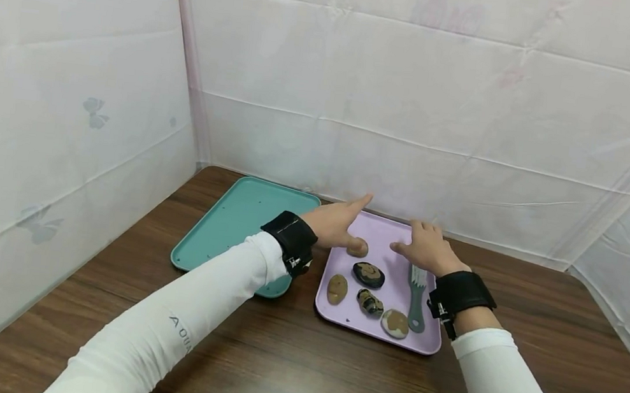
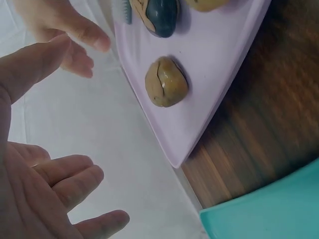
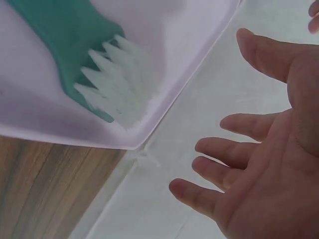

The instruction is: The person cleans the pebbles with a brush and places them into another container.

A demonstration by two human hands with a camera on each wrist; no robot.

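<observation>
A lilac tray [image 1: 389, 230] lies on the wooden table with several stones and a green brush [image 1: 417, 294] on it. My left hand [image 1: 341, 222] hovers open over the tray's far left corner, just above a tan stone [image 1: 358, 248] [image 2: 166, 82]. My right hand [image 1: 427, 247] hovers open over the far right part of the tray, above the brush's white bristles [image 3: 124, 79]. Neither hand holds anything. A dark banded stone [image 1: 368, 274] [image 2: 160, 15], an ochre stone [image 1: 337, 288], a mottled stone [image 1: 370, 302] and a brown-and-white stone [image 1: 395, 323] lie nearer me.
A teal tray [image 1: 232, 220] [image 2: 269, 214] sits to the left of the lilac one, nothing on it. White sheeting walls [image 1: 417, 105] close in the table at the back and both sides. Bare wood table [image 1: 302, 374] lies in front of the trays.
</observation>
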